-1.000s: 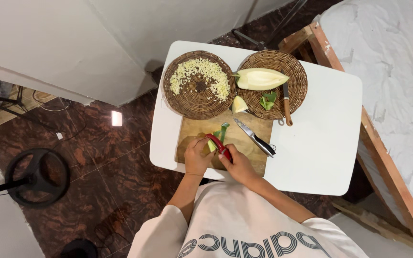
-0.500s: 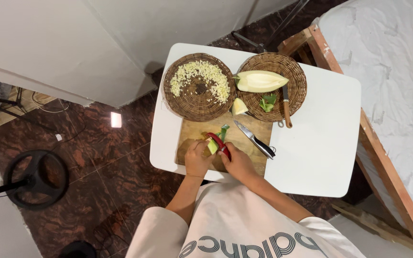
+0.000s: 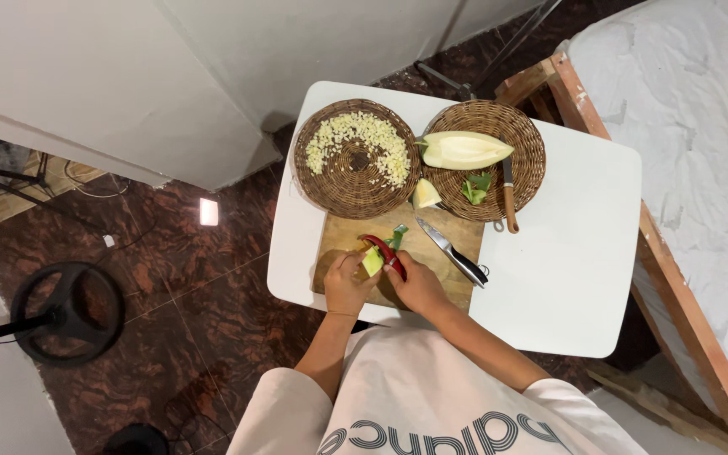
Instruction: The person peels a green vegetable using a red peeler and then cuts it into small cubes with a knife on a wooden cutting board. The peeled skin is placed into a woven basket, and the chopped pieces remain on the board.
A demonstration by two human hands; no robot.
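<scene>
My left hand (image 3: 347,282) holds a small pale green fruit piece (image 3: 372,262) over the wooden cutting board (image 3: 440,268). My right hand (image 3: 417,285) grips a red peeler (image 3: 385,252) pressed against that piece. A strip of green peel (image 3: 398,235) lies on the board just beyond the peeler. A black-handled knife (image 3: 454,253) rests on the board to the right of my hands.
Two round wicker trays stand at the back of the white table (image 3: 566,253): the left tray (image 3: 355,158) holds diced pale pieces, the right tray (image 3: 499,152) holds a peeled fruit half (image 3: 463,150), green peel scraps and a wooden-handled tool (image 3: 510,198). A fruit wedge (image 3: 424,195) sits between them.
The peeler has shifted slightly along the fruit piece; both hands stay together over the board. The view has drifted a little.
</scene>
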